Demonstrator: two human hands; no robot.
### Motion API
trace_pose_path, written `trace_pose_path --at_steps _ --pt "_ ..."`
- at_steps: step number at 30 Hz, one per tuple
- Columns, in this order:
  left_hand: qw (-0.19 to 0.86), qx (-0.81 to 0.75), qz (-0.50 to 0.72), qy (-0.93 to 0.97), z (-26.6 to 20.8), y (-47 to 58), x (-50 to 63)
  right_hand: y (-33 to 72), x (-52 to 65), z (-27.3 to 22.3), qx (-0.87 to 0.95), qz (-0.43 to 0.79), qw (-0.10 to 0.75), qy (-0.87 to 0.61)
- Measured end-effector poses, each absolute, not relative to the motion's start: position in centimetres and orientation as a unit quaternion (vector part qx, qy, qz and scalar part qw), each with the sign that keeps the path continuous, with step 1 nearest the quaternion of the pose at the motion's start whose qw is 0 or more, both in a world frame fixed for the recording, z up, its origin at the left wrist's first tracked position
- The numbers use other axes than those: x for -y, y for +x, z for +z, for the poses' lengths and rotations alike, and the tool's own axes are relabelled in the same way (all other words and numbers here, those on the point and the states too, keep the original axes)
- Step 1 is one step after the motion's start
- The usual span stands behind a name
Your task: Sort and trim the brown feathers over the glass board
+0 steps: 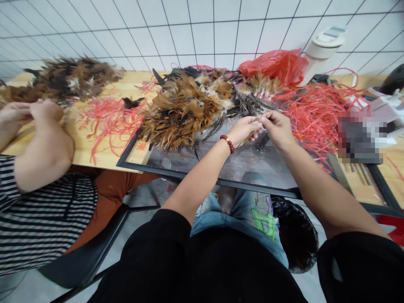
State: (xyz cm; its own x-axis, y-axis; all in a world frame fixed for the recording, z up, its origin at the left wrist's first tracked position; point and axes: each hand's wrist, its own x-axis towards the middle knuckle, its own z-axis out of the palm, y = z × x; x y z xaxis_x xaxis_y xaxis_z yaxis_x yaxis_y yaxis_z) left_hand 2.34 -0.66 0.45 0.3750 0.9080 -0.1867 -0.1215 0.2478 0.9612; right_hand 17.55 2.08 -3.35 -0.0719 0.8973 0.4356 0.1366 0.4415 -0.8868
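Over the dark glossy panel [202, 162], my left hand [244, 130] and my right hand [277, 127] meet with their fingertips pinched together. Both are closed around something small and pale that I cannot make out; the fingers hide most of it. A red bead bracelet [229, 144] circles my left wrist. Just beyond and to the left of my hands lies a heap of brown and black feathers [186, 105]. Dark thin feathers [249, 104] lie right behind my fingertips. To the right of my right hand is a tangle of pink-red plastic strips [315, 115].
A red plastic bag [274, 65] and a white bottle [322, 52] stand by the tiled wall. At left, a person in a striped shirt [47, 214] works beside more feathers [75, 78] and pink strips [110, 122]. A black-lined bin [296, 235] is below the table edge.
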Motion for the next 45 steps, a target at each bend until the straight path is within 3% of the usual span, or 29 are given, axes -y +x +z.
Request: trace_pose_path --at_steps 13,38,45 --pt "0.519 -0.457 0.378 0.616 -0.9 2.3 0.1 17.5 -1.7 -3.6 0.657 0.343 0.537 -0.402" --pt "0.510 -0.475 0.369 0.615 -1.8 2.2 -0.5 16.6 -2.1 -3.8 0.619 0.401 0.545 -0.398" --pt "0.561 -0.465 0.381 0.570 -1.4 2.3 0.0 16.6 -2.4 -4.1 0.612 0.385 0.557 -0.408"
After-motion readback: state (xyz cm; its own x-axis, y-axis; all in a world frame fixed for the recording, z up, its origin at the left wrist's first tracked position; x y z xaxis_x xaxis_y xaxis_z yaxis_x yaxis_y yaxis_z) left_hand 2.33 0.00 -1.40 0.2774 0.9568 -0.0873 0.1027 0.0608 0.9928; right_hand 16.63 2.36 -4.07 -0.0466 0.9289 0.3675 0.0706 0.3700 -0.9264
